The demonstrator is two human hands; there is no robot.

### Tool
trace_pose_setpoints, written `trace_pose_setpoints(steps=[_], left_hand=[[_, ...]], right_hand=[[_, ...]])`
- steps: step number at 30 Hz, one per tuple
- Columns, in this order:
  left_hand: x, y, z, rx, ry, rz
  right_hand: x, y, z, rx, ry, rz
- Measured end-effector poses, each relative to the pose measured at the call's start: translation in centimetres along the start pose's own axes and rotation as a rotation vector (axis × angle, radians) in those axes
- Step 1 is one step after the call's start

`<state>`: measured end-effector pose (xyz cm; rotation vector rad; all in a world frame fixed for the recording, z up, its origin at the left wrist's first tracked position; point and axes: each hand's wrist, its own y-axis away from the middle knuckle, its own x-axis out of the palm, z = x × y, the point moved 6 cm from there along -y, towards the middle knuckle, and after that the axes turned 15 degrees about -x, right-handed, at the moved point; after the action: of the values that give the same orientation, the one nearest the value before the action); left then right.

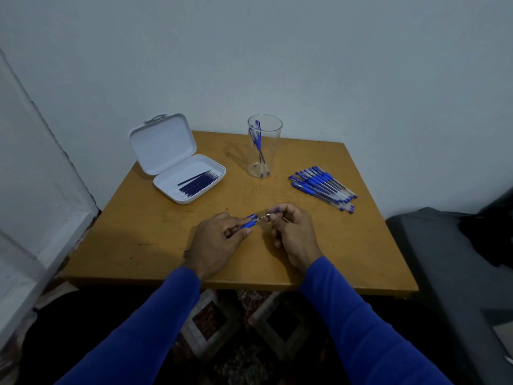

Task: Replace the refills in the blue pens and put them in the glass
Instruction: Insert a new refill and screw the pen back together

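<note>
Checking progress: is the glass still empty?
No, the glass already holds pens standing inside it.

A square wooden table with a worn yellow-brown top stands pushed against a pale wall, its surface scuffed and marked with dark spots. At its back left lies an open white plastic case, lid tilted up, with a few dark blue refills in its tray; near the back middle stands a clear glass, upright, with two blue pens inside. To the right of the glass, well apart from the case, a bunch of blue pens lies side by side flat on the top.
</note>
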<state>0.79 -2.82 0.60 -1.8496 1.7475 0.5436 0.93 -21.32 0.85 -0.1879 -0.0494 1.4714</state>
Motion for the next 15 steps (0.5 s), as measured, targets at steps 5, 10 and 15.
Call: trace_pose_setpoints(steps=[5,10,15], left_hand=[[-0.02,0.06,-0.11,-0.005,-0.022,0.006],[0.03,0.13,-0.21,-0.006,-0.031,0.01],[0.02,0.16,-0.18,0.002,-0.008,0.013]], right_hand=[[0.28,0.07,0.16,-0.055,0.053,0.086],[0.56,0.19,0.32,-0.063,0.068,0.125],[0.6,0.09,0.16,-0.061,0.092,0.17]])
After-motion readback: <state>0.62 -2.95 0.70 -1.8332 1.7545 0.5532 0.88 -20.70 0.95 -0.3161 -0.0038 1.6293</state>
